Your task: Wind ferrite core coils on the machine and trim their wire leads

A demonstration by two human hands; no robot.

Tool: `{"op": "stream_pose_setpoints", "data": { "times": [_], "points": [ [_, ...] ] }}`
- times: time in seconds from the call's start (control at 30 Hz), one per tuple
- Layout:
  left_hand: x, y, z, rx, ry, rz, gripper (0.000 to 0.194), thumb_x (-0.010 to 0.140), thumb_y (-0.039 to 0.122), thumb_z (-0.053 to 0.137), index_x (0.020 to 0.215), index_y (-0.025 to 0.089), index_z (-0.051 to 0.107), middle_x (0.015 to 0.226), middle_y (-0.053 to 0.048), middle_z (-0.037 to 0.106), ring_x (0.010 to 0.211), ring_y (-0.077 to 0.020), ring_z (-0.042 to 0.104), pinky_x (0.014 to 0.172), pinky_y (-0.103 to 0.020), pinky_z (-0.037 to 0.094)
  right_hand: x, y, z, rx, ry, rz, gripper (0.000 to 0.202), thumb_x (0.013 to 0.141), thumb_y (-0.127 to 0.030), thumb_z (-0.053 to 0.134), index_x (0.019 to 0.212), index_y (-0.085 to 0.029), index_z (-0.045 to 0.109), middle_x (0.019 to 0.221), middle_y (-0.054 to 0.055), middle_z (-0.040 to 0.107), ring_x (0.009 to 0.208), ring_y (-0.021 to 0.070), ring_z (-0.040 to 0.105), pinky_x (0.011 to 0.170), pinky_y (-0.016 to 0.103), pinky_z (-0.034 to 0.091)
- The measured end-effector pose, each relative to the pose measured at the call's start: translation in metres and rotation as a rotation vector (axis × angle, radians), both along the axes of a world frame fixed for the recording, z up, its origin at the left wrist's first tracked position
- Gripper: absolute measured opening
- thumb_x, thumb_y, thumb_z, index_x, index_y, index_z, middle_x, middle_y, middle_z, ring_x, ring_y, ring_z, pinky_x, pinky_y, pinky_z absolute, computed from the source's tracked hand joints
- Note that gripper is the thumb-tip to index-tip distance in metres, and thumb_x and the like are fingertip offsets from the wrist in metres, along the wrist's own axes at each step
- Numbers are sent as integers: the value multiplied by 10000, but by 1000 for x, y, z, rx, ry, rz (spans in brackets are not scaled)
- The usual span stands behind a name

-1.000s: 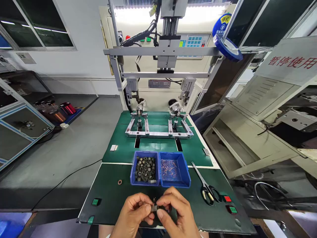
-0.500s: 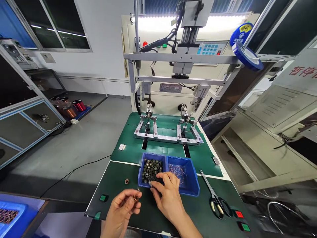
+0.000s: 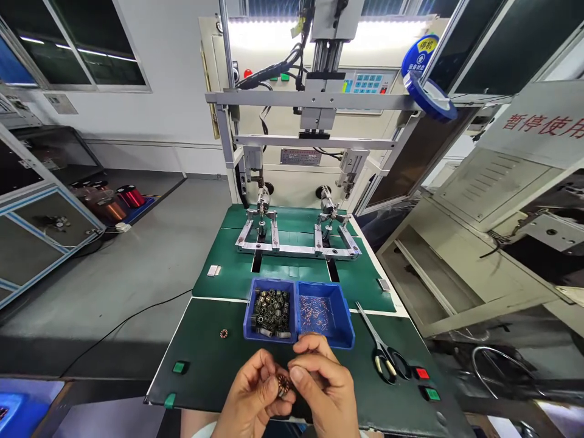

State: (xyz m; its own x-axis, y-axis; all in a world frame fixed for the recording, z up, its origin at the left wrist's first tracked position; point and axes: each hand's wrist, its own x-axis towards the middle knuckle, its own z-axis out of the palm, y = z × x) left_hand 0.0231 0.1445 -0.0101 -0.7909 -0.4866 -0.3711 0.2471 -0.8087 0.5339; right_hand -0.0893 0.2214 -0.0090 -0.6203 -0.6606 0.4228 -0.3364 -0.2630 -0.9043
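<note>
My left hand (image 3: 258,392) is closed on a small ring-shaped motor core (image 3: 283,384) wound with copper wire. Against the core's right side, my right hand (image 3: 323,383) pinches thumb and forefinger together; whatever lies between those fingertips is too small to make out. A second copper-wound core (image 3: 223,333) lies on the green table left of the bins. Just beyond my hands, a blue bin (image 3: 246,325) holds many dark ring cores (image 3: 272,309). The blue bin (image 3: 350,331) joined to its right contains short copper wire scraps (image 3: 314,313).
Scissors (image 3: 383,353) lie open on the right, near a red button (image 3: 421,373) and a green button (image 3: 430,394). Another green button (image 3: 179,367) sits at left. A metal winding fixture (image 3: 296,250) stands behind the bins, under the machine's crossbars (image 3: 314,99).
My right hand has left the bin of dark cores and come to the wound core in my left hand. Both hands now meet near the table's front edge. The camera view has shifted right.
</note>
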Motion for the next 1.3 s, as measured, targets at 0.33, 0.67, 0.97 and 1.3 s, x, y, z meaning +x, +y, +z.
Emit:
{"op": "stream_pose_setpoints", "data": {
  "times": [0.33,0.67,0.97,1.3],
  "points": [
    [2,-2,-3,14,104,-140,238,729,313,828,778,145,667,656,5,743,555,-78,707,514,-113,543,-14,8,1,-2,-54,326,259,865,-510,654,1069,-381,747,1067,69,697,1005,230,631,841,369,540],
    [3,4,-8,-59,122,-144,249,716,304,835,770,165,635,657,19,724,599,-99,712,545,-148,556,-7,10,7,16,22,190,242,913,-434,617,788,-259,728,917,58,693,900,200,628,783,319,526],
    [4,-3,-4,-354,58,-284,462,664,521,813,981,189,759,694,-10,660,575,-128,677,520,-190,527,-4,19,14,91,105,168,358,927,-515,547,745,-242,690,935,77,658,920,229,622,826,384,531],
    [4,-3,21,-842,-115,-360,360,841,492,656,741,167,773,748,-47,604,657,-158,624,635,-252,501,-7,28,11,94,-7,194,348,902,-511,591,724,-230,693,1029,92,651,925,221,642,838,367,540]
  ]
}}
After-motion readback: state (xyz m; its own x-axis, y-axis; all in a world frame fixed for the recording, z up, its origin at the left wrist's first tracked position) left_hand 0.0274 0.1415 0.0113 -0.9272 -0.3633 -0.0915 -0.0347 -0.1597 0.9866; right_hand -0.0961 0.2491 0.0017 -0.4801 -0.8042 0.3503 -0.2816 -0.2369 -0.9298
